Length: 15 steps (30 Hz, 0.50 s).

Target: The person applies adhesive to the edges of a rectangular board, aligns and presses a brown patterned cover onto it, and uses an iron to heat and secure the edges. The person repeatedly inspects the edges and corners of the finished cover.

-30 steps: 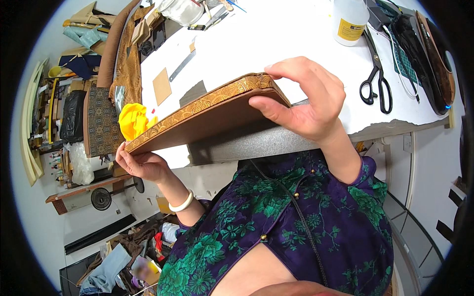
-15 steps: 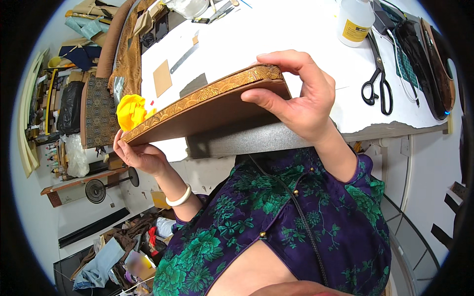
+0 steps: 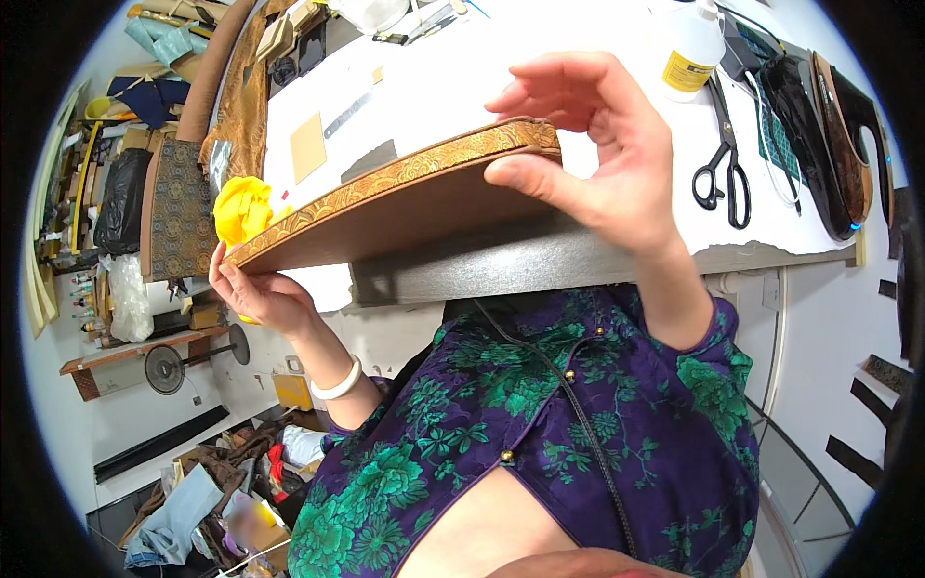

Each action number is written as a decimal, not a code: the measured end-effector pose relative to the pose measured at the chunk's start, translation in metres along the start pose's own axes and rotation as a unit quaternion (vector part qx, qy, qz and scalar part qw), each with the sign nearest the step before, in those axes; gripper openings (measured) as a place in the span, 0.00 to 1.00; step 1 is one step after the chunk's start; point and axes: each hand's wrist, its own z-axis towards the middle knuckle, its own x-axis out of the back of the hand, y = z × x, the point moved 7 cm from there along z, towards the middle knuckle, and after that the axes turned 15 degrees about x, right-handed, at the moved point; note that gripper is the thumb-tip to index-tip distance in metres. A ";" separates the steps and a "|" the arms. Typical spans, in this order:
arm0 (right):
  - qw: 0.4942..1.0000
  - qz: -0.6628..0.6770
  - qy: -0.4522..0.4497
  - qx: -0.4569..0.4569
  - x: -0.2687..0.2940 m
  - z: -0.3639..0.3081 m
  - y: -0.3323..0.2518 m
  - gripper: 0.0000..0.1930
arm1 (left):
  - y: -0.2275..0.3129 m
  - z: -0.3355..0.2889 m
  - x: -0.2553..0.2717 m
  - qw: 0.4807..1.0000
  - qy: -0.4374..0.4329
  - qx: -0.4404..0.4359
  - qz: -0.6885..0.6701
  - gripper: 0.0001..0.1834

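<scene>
A flat brown case-like piece (image 3: 424, 207) with a gold wave-patterned edge band is held tilted above the front of the table, its right end higher. My left hand (image 3: 265, 294) grips its lower left corner, fingers at the far side and thumb beneath. Around the upper right corner, my right hand (image 3: 617, 154) is curved wide, fingers raised off the edge. Its thumb overlaps the underside near that corner; whether it touches I cannot tell. Behind the left end lies a crumpled yellow cloth (image 3: 241, 207).
Black scissors (image 3: 723, 164) and a white bottle with a yellow label (image 3: 692, 58) are at the right of the white-covered table (image 3: 462, 77). A tan card (image 3: 308, 147) and a metal ruler (image 3: 348, 115) lie beyond the piece. Brown patterned fabric (image 3: 236, 116) hangs at left.
My right hand has opened, its fingers lifting up and away from the corner they held. The piece has tilted slightly, showing less underside. The left hand keeps its grip.
</scene>
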 end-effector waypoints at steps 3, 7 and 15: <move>0.994 -0.110 -0.010 0.014 -0.010 -0.022 -0.003 0.26 | -0.005 0.000 0.002 1.000 0.018 0.020 -0.006 0.20; 0.975 -0.168 0.050 0.135 -0.018 -0.037 -0.006 0.23 | -0.001 -0.007 -0.008 0.995 0.051 0.080 -0.021 0.27; 0.954 -0.187 0.141 0.186 -0.018 -0.043 0.002 0.22 | -0.005 -0.006 -0.012 0.996 0.036 0.075 -0.025 0.25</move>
